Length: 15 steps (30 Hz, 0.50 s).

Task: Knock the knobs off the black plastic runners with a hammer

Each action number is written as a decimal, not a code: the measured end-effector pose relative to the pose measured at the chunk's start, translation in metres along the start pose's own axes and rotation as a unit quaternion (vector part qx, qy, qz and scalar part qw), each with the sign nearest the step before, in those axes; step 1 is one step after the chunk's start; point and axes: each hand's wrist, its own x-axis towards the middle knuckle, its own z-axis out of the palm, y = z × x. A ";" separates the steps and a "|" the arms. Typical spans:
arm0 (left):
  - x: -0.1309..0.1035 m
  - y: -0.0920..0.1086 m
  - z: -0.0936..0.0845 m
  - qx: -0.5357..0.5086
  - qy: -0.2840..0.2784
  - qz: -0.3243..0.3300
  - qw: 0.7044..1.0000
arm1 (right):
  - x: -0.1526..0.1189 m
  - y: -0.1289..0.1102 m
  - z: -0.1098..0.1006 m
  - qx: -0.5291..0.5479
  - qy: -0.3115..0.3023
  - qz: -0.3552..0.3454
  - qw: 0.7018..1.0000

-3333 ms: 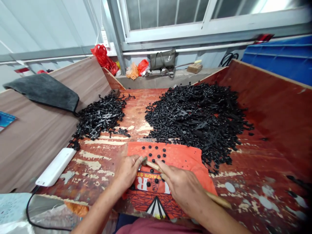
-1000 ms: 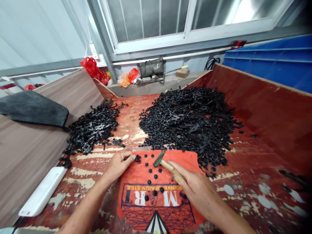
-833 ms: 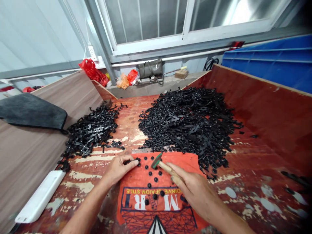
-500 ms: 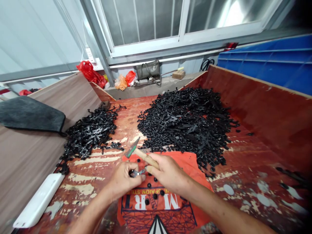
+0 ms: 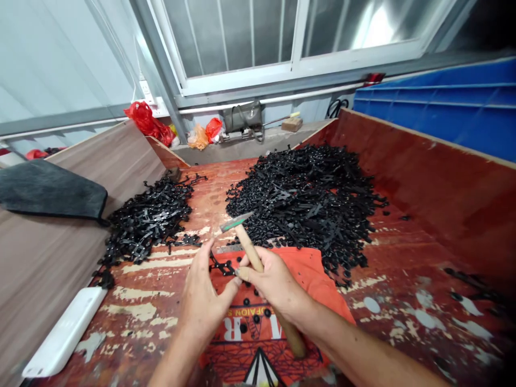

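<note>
Worktop [image 5: 207, 201] is looking beat-up; right hand [image 5: 276, 282] is gripping a hammer [image 5: 250, 248], pinching a black linkage [image 5: 221, 266] slanting far-left by the wide-spread left hand [image 5: 205, 299].

The table [image 5: 215, 188] has boards [image 5: 423, 166] along both side edges; past its far edge, pale wall [image 5: 52, 64] and window [image 5: 250, 37] (glare [image 5: 374, 26] at right).

On the scuffed tabletop [image 5: 217, 193] lie a large black pile [image 5: 304, 196], one o'clock; a smaller heap [image 5: 149, 220], ten; orange cloth [image 5: 304, 269], six.
</note>
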 end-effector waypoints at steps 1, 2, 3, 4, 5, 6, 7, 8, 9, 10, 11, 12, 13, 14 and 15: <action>-0.002 0.001 0.001 -0.016 0.001 -0.017 1.000 | -0.001 -0.001 0.000 0.016 0.005 0.007 1.000; -0.004 0.002 0.002 -0.025 0.000 -0.025 0.999 | -0.002 -0.002 0.001 0.031 0.007 0.012 0.999; -0.005 0.004 0.001 -0.025 -0.001 -0.024 0.999 | -0.003 -0.002 0.002 0.044 0.008 0.017 0.999; -0.007 0.007 0.001 -0.020 -0.005 -0.014 1.000 | -0.005 -0.002 0.002 0.055 0.007 0.020 0.998; -0.008 0.010 -0.001 -0.019 -0.014 0.005 1.000 | -0.006 -0.002 0.003 0.064 0.005 0.021 0.998; -0.009 0.014 -0.002 -0.026 -0.028 0.024 0.999 | -0.007 -0.002 0.004 0.071 0.002 0.021 0.997; -0.010 0.018 -0.003 -0.045 -0.046 0.036 0.997 | -0.008 -0.002 0.005 0.076 -0.002 0.021 0.997; -0.011 0.021 -0.005 -0.077 -0.067 0.037 0.994 | -0.009 -0.002 0.005 0.079 -0.005 0.020 0.997; -0.012 0.023 -0.006 -0.118 -0.087 0.028 0.989 | -0.010 -0.002 0.006 0.080 -0.007 0.018 0.997; -0.012 0.024 -0.006 -0.164 -0.105 0.010 0.981 | -0.010 -0.002 0.006 0.079 -0.007 0.017 0.997; -0.011 0.023 -0.007 -0.208 -0.119 -0.013 0.971 | -0.010 -0.002 0.005 0.077 -0.007 0.015 0.997; -0.011 0.019 -0.007 -0.244 -0.127 -0.037 0.961 | -0.010 -0.002 0.004 0.073 -0.007 0.013 0.997; -0.009 0.014 -0.007 -0.270 -0.131 -0.056 0.952 | -0.010 -0.002 0.002 0.068 -0.006 0.012 0.998; -0.007 0.008 -0.006 -0.283 -0.132 -0.070 0.947 | -0.010 -0.002 0.000 0.062 -0.006 0.010 0.998; -0.004 0.000 -0.005 -0.286 -0.130 -0.079 0.946 | -0.010 -0.002 -0.004 0.055 -0.005 0.007 0.998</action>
